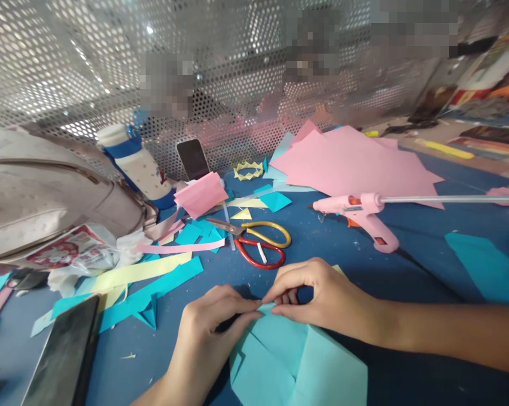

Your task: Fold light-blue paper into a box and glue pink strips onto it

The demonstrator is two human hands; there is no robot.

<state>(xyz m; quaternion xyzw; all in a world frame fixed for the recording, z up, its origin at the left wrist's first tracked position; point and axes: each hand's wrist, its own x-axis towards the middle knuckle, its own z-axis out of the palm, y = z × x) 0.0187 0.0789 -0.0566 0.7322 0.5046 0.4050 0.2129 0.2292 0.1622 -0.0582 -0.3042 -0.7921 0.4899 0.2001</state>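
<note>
A light teal sheet of folded paper (pixel 275 349) lies at the front of the table, with crease lines and overlapping flaps. My left hand (pixel 214 330) pinches its top edge from the left, thumb and fingers closed. From the right, my right hand (pixel 314 290) pinches the same top corner between thumb and forefinger. The fingertips of both hands nearly meet there. Just beyond them are scissors (pixel 246 234) with one yellow and one red handle. A pink glue gun (pixel 360 214) with a long clear stick lies farther right.
Paper strips (pixel 153 282) in blue, yellow and pink litter the left side. A dark phone (pixel 64 355) lies front left. Behind stand a bottle (pixel 138 163), a bag (pixel 47 186), pink sheets (pixel 347 160) and a perforated metal panel (pixel 237 67). A blue paper piece (pixel 487 265) lies right.
</note>
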